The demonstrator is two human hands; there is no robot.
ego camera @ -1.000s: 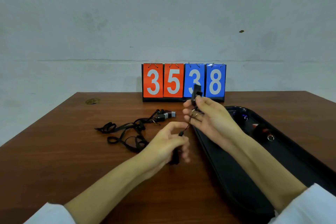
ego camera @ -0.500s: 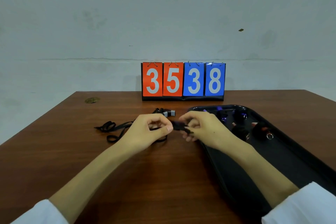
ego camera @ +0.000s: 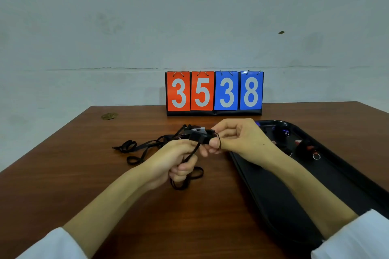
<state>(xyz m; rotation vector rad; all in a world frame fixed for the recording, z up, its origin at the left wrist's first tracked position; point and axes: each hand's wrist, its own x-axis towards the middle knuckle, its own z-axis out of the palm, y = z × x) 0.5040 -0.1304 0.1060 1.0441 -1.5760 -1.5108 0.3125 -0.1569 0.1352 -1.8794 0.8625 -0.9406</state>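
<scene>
My left hand (ego camera: 172,162) grips a black lanyard strap (ego camera: 190,156) that loops down below its fingers to the table. My right hand (ego camera: 235,139) pinches a small black whistle-like piece (ego camera: 200,138) at the strap's upper end, with a thin black cord looped over a fingertip. Both hands meet above the brown table (ego camera: 84,174), just left of the black tray (ego camera: 263,185). More black straps (ego camera: 139,146) lie tangled on the table behind my left hand, with a black and grey piece (ego camera: 201,129) partly hidden behind the held one.
A flip scoreboard (ego camera: 214,92) reading 3538 stands at the table's back edge against a grey wall. The tray at the right holds several small dark items, among them one with a metal ring (ego camera: 315,156). A brass-coloured disc (ego camera: 109,116) is set into the table's far left.
My hands came together: the right lowered the small piece from in front of the scoreboard, the left moved up to meet it. Since then the left has dropped back, gripping the strap.
</scene>
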